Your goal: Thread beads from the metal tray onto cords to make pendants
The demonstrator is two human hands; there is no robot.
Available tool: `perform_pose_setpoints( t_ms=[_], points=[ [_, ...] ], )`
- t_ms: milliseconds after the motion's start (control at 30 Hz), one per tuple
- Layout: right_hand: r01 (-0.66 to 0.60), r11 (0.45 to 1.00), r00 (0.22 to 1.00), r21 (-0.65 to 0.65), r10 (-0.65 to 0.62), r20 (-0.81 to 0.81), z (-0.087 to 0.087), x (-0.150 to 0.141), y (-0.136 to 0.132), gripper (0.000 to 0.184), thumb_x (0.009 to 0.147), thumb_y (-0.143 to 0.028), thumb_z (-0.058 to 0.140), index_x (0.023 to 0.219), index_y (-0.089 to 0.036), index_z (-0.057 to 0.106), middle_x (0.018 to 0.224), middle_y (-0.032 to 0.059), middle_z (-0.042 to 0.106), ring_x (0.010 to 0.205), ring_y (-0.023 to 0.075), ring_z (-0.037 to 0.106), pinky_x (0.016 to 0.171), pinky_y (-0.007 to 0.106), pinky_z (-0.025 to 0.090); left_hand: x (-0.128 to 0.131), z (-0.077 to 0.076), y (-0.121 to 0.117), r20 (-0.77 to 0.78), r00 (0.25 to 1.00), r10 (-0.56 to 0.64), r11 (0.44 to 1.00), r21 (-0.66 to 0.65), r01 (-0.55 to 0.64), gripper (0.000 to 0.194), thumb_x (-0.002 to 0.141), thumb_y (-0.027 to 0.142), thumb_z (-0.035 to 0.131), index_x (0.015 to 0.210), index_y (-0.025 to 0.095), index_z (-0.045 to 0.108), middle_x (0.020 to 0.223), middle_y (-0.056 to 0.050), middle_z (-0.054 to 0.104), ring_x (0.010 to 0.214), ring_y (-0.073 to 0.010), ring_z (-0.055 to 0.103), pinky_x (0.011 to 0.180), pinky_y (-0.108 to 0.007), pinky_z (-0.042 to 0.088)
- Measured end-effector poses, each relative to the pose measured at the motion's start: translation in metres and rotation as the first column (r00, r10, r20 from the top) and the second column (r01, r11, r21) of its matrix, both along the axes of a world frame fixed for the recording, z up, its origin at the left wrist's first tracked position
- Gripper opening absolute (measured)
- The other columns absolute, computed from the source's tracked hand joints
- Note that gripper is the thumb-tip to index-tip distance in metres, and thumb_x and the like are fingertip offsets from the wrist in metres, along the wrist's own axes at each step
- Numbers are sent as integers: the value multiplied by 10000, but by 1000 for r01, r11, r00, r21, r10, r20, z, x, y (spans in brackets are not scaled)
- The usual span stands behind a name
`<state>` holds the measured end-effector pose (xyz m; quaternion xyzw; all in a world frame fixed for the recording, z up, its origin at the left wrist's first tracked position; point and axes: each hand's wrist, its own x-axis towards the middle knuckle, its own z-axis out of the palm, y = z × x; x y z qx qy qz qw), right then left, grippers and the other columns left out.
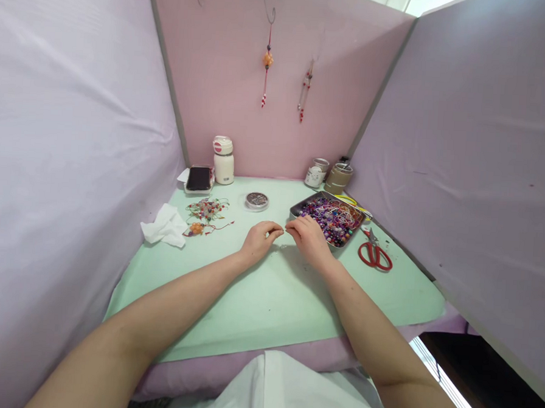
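My left hand (260,240) is closed in a pinch above the middle of the green table mat (249,306). Facing it a short way off, my right hand (308,237) pinches too, with its fingertips pressed together. Whatever sits between the fingertips is too small to make out. Just behind my right hand stands a metal tray (294,212) heaped with purple and mixed beads (331,216) and tangled cords. A few tiny clear bits (279,248) lie on the mat under my hands.
Red-handled scissors (376,256) lie right of the tray. Leftward are beaded cords (207,210), an orange bead ball (196,228) and a crumpled tissue (165,226). Farther back stand a round dish (257,201), white bottle (223,163), phone (199,179) and jars (339,177). Beaded strings (268,59) hang behind.
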<state>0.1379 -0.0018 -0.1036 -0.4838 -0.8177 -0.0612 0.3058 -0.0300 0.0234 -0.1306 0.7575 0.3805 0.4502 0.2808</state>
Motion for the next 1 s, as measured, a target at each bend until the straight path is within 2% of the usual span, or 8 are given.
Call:
perform_pose_setpoints(
  t_ms=[333, 600, 733, 833, 1000],
  points=[
    [-68, 990, 975, -126, 39, -219, -8, 3, 3, 112, 845, -206, 541, 940, -212, 599, 807, 42, 632, 800, 196, 519, 721, 323, 389, 0, -3, 1, -75, 996, -38, 999, -2, 38, 196, 804, 307, 522, 840, 217, 692, 809, -31, 668, 775, -173, 561, 752, -283, 405],
    [-153, 966, 910, -207, 56, -411, -13, 5, 7, 94, 820, -270, 553, 814, -209, 626, 770, 29, 636, 737, 169, 538, 692, 298, 400, 1, 0, -2, -43, 999, -31, 999, -45, 29, 191, 804, 317, 528, 837, 199, 674, 809, -20, 670, 752, -155, 564, 729, -274, 416],
    [-173, 951, 850, -257, 12, -526, -14, 1, 7, 151, 810, -328, 557, 778, -198, 626, 728, 22, 624, 663, 150, 524, 640, 281, 402, 4, 2, -5, 81, 997, -15, 992, -123, 25, 171, 782, 305, 555, 812, 177, 664, 809, -27, 678, 754, -149, 582, 745, -276, 442],
    [-201, 937, 774, -286, -27, -633, -16, -1, 8, 179, 790, -361, 572, 767, -191, 624, 708, 17, 615, 634, 141, 517, 616, 270, 407, 7, 2, -7, 165, 986, 5, 980, -197, 28, 166, 754, 299, 586, 823, 167, 658, 829, -41, 683, 772, -153, 598, 764, -282, 455],
    [-246, 916, 676, -316, -72, -733, -16, -3, 9, 185, 752, -366, 612, 752, -181, 624, 723, 20, 628, 661, 141, 544, 651, 272, 427, 10, 0, -7, 242, 970, -7, 956, -282, 77, 222, 751, 343, 593, 867, 163, 655, 842, -50, 685, 789, -160, 611, 758, -281, 462]
  ],
)
